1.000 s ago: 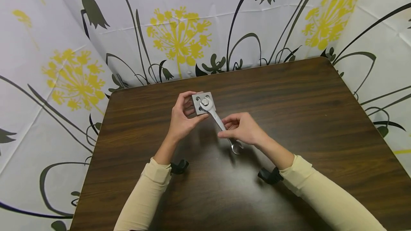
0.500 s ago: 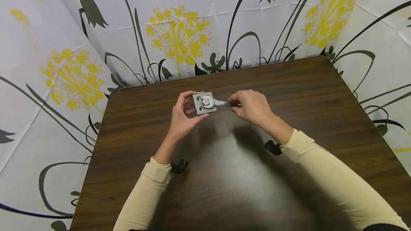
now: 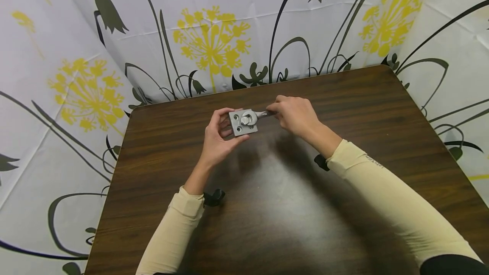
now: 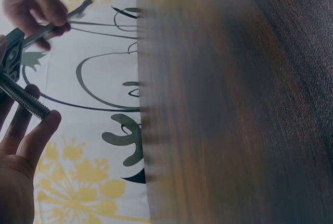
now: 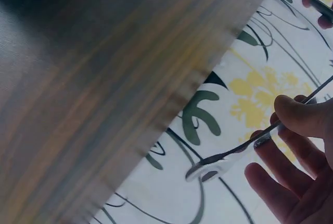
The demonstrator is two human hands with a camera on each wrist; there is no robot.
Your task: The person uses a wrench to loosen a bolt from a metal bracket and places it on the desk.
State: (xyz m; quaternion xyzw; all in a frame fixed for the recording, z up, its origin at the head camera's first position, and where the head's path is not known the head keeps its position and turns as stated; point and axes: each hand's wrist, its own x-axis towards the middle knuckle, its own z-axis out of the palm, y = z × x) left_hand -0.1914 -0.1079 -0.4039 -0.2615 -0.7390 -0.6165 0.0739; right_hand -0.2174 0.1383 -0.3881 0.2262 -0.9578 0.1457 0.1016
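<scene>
The left hand (image 3: 215, 141) holds a square gray block (image 3: 247, 130) with a bolt (image 3: 244, 121), and the right hand (image 3: 298, 116) pinches a shiny wrench (image 3: 262, 114) above the brown table (image 3: 366, 130).

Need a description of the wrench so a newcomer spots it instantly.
Over the brown wood-grain table, near its far edge, the left grip holds a gray plate. The wrench runs from the bolt head on that plate to the right grip. It's the long, slim silver piece; the plate is square, with holes.
</scene>
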